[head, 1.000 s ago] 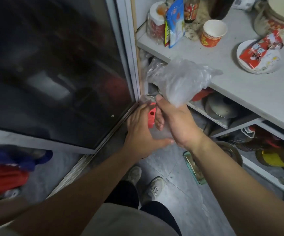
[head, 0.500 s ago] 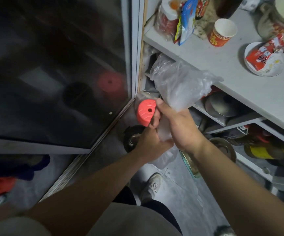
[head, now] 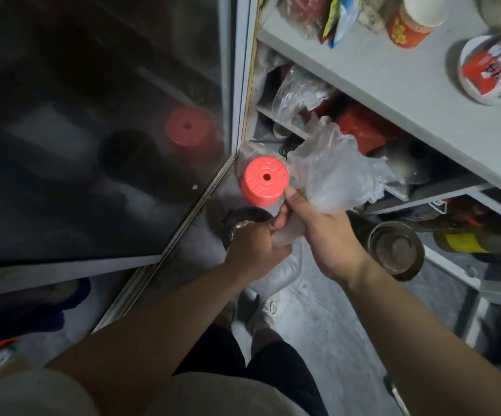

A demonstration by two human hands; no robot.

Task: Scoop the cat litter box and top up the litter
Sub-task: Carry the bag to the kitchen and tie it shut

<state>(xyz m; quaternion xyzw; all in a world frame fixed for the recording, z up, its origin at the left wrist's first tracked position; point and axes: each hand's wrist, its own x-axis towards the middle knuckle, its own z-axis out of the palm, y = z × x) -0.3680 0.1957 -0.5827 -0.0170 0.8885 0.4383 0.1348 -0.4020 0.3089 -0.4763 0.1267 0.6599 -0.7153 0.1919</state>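
Plastic bag [head: 330, 178], thin and clear, is held up in front of the lower shelves: the right hand [head: 330, 238] pinches its bunched top with the thumb, the left hand [head: 255, 244] grips its twisted lower part; whether anything is in it cannot be told. One red roll dispenser [head: 264, 181] sits just beside the bag, against the left fingers. On the white shelf top [head: 408, 85] stand one paper cup [head: 411, 22] and one bowl [head: 495, 67] holding a red packet. A dark glass door [head: 93, 130] closes the left side; bare floor [head: 318, 325] lies below.
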